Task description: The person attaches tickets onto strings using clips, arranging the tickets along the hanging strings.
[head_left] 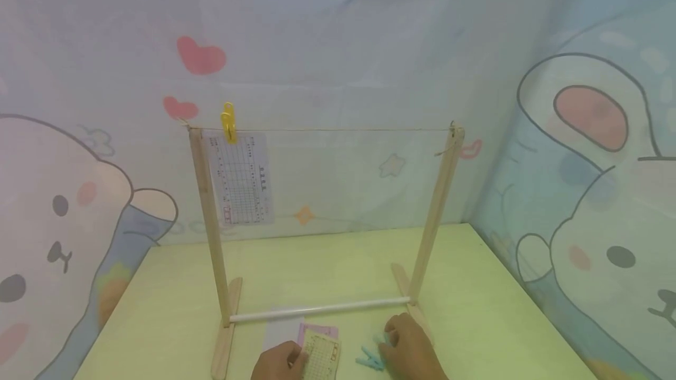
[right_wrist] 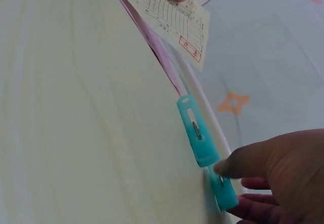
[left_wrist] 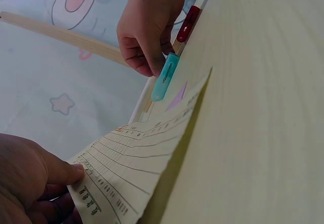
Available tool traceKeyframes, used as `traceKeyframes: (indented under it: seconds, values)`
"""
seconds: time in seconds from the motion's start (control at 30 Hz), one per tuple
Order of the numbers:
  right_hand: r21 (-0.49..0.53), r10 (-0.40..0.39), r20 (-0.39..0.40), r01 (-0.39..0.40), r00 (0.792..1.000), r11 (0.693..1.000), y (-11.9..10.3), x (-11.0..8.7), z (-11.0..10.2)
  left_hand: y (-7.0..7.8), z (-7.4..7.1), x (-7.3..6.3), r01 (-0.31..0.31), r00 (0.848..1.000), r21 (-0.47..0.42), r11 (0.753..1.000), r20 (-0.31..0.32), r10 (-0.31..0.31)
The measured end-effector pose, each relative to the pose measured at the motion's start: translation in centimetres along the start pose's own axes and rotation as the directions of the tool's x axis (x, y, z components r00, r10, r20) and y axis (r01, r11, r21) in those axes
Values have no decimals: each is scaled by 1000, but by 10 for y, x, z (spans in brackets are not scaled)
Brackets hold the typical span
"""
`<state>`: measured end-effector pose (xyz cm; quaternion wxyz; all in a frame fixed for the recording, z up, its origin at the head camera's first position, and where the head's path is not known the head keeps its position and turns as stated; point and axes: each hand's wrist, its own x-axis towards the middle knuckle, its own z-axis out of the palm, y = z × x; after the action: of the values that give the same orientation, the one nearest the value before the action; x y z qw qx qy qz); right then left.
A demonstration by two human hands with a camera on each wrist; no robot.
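My left hand (head_left: pixel 280 361) pinches the edge of a pale yellow printed form (head_left: pixel 321 353). In the left wrist view the form (left_wrist: pixel 136 158) is tilted, with one edge lifted off the table. A pink sheet (head_left: pixel 330 329) lies beneath it, and a white sheet (head_left: pixel 280 327) is further back. On the right, my right hand (head_left: pixel 412 348) pinches a teal clothespin (right_wrist: pixel 224 191) between thumb and fingers. Another teal clothespin (right_wrist: pixel 197 130) lies just beside it. Past the right hand, a red clothespin (left_wrist: pixel 188 24) shows in the left wrist view.
A wooden frame with two posts (head_left: pixel 208 227) and a white bottom rod (head_left: pixel 322 309) stands behind the hands. Along its top runs a string (head_left: pixel 338 129). A yellow clip (head_left: pixel 229 123) holds a printed sheet (head_left: pixel 240 180) there. Cartoon-patterned cloth (head_left: pixel 338 46) surrounds the table (head_left: pixel 465 286).
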<state>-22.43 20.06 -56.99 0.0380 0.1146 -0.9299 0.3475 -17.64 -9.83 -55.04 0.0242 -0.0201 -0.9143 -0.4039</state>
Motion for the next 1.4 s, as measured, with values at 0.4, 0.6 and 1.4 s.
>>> traceKeyframes:
  seconds: [0.4, 0.6, 1.4]
  values:
    - [-103, -46, 62, 52, 997, 993, 0, 4, 12, 2, 0, -3, -25, 1000, -4, 1000, 1, 25]
    - [-146, -45, 92, 58, 995, 988, -5, 8, 6, -1, 2, -1, -34, 999, 3, 999, -11, 34]
    - [92, -166, -302, 202, 939, 975, -81, 12, -82, 71, -69, 6, -180, 912, -258, 949, -406, 63]
